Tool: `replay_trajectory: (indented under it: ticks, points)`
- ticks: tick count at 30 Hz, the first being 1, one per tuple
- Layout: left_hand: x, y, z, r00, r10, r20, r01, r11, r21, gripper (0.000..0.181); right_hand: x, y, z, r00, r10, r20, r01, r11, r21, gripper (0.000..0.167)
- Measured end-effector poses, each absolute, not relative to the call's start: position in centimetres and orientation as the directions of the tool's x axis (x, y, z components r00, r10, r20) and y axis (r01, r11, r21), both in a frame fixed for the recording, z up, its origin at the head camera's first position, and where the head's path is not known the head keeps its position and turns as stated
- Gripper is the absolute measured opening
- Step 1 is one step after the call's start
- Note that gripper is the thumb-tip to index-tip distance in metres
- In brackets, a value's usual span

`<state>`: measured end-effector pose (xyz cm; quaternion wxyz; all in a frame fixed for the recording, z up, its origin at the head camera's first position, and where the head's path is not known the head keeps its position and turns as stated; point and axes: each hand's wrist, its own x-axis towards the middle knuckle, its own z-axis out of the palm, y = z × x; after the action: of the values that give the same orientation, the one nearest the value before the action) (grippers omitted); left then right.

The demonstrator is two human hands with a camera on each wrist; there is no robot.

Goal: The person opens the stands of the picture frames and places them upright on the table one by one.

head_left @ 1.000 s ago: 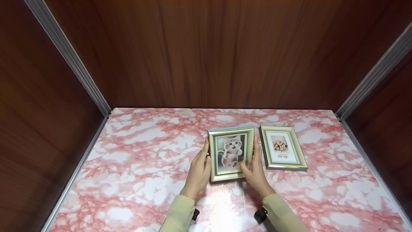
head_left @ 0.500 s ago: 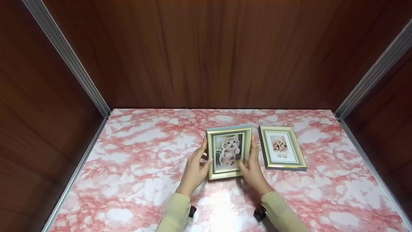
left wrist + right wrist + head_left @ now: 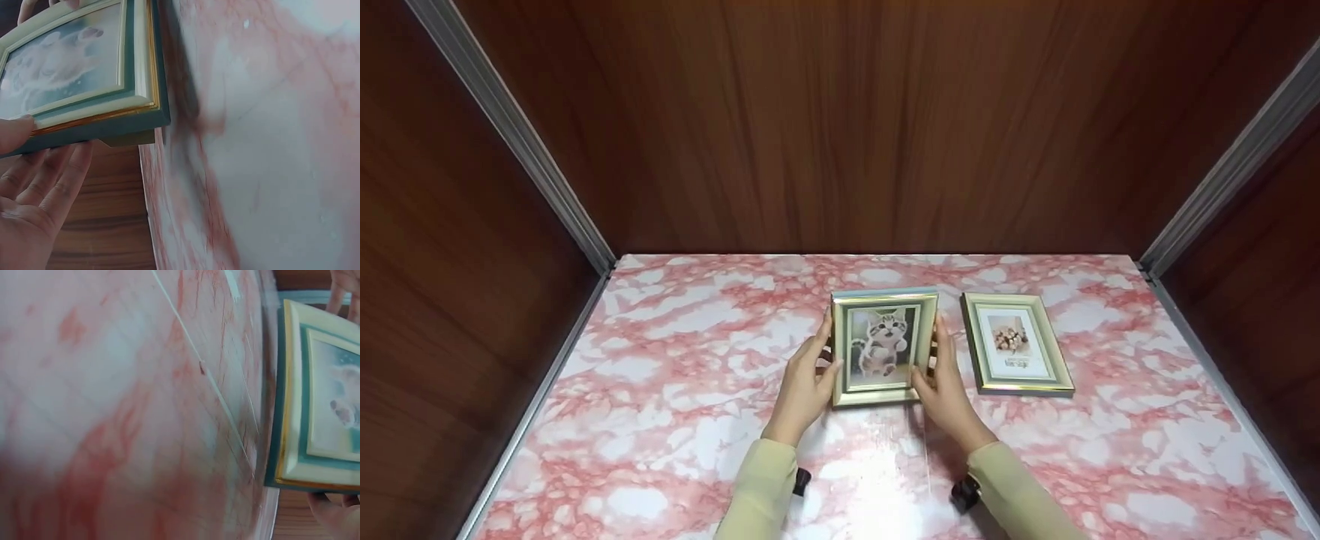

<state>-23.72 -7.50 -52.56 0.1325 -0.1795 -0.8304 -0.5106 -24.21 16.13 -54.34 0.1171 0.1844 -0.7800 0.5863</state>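
Observation:
A cream and green frame with a kitten picture [image 3: 881, 341] is held upright facing the camera in the head view, its base edge near the marbled table. The left hand [image 3: 804, 386] grips its left side, thumb on the front edge and fingers behind. On the opposite side the right hand [image 3: 949, 390] holds it, thumb over the lower right of the front. The left wrist view shows the frame's corner [image 3: 143, 95] with fingers [image 3: 70, 174] beneath it. In the right wrist view the frame [image 3: 298, 469] is partly cut off by the image edge.
A second frame with a small flower picture [image 3: 1012, 341] lies on the table to the right of the right hand. Brown wood-grain panels [image 3: 840, 127] rise behind and at both sides, with metal strips [image 3: 525, 135] at the corners.
The kitten frame and both hands have shifted slightly to the left, and the frame has turned a little so that its top edge is more level. The second frame has stayed in place.

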Motion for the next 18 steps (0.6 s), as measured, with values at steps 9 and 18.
replay_trajectory:
  ticks: [9,18]
  points:
    - [-23.9,-7.6,-53.3,-0.913,0.152,0.378,0.405,0.437,0.803,0.076,-24.8,16.6,-55.3,-0.889,-0.128,0.440,-0.457,0.325,-0.828,0.089]
    - [-23.9,-7.4,-53.9,-0.893,0.116,0.434,0.438,0.441,0.783,0.076,-23.5,16.0,-53.2,-0.864,-0.144,0.482,-0.500,0.346,-0.794,0.084]
